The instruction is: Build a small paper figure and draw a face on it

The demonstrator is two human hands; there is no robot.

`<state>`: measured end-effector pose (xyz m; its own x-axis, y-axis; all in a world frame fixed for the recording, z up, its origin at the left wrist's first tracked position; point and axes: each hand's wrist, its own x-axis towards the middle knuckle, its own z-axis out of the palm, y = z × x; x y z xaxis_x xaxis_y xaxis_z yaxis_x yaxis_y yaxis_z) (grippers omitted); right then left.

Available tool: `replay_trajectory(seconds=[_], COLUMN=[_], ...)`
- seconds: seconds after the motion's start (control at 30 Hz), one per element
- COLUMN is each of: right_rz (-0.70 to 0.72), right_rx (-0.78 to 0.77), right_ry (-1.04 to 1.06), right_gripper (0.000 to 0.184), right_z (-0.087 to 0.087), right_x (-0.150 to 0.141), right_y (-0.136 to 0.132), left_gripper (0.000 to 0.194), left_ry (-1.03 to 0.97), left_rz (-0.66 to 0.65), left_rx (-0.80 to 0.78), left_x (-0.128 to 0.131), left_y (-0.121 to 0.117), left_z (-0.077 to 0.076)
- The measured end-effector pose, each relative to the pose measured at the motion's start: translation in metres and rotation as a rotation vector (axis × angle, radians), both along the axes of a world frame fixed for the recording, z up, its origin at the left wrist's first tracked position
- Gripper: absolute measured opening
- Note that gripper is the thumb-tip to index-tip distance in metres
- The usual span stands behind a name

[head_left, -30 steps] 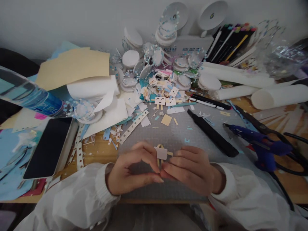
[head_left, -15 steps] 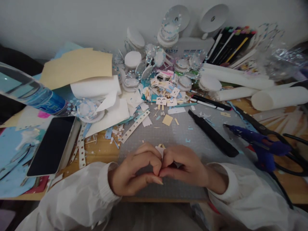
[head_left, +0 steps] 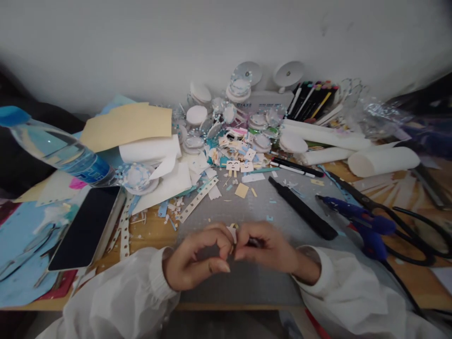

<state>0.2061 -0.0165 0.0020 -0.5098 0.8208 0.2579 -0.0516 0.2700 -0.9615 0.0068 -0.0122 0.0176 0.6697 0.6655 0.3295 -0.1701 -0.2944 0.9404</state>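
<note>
My left hand [head_left: 197,259] and my right hand [head_left: 268,247] meet over the grey cutting mat [head_left: 247,207], fingers curled and pinched together on a small paper figure [head_left: 233,230]. Only a pale corner of the figure shows between the fingertips; the rest is hidden. Both wrists wear white sleeves. Further back on the mat lie little square paper faces [head_left: 239,165] and a tan paper square [head_left: 242,190].
A black knife-like tool [head_left: 303,213], a blue glue gun [head_left: 360,223] and black scissors [head_left: 406,221] lie to the right. A phone [head_left: 86,228] and water bottle [head_left: 60,153] are left. Paper rolls [head_left: 383,161], markers [head_left: 310,99], round discs and scraps crowd the back.
The view has tilted up, showing more wall. My fingers closed tighter round the paper figure, which showed plainly a second ago and is almost hidden now.
</note>
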Motion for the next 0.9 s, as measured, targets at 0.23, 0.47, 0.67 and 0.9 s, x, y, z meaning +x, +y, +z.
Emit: replay_trajectory(seconds=[0.23, 0.47, 0.67, 0.9], right_rz=[-0.378, -0.575, -0.759, -0.781], right_rx=[0.034, 0.156, 0.232, 0.213], right_ry=[0.022, -0.088, -0.355, -0.389], right_gripper=[0.030, 0.017, 0.013, 0.012], right_z=[0.005, 0.018, 0.014, 0.011], right_x=[0.025, 0.056, 0.090, 0.093], right_y=[0.020, -0.013, -0.061, -0.086], left_gripper=[0.024, 0.020, 0.034, 0.066], left_ry=[-0.013, 0.152, 0.336, 0.672], left_rz=[0.206, 0.365, 0.348, -0.026], left_rx=[-0.011, 0.093, 0.246, 0.687], left_x=[-0.011, -0.033, -0.021, 0.047], left_y=[0.007, 0.008, 0.009, 0.007], left_z=[-0.003, 0.004, 0.005, -0.013])
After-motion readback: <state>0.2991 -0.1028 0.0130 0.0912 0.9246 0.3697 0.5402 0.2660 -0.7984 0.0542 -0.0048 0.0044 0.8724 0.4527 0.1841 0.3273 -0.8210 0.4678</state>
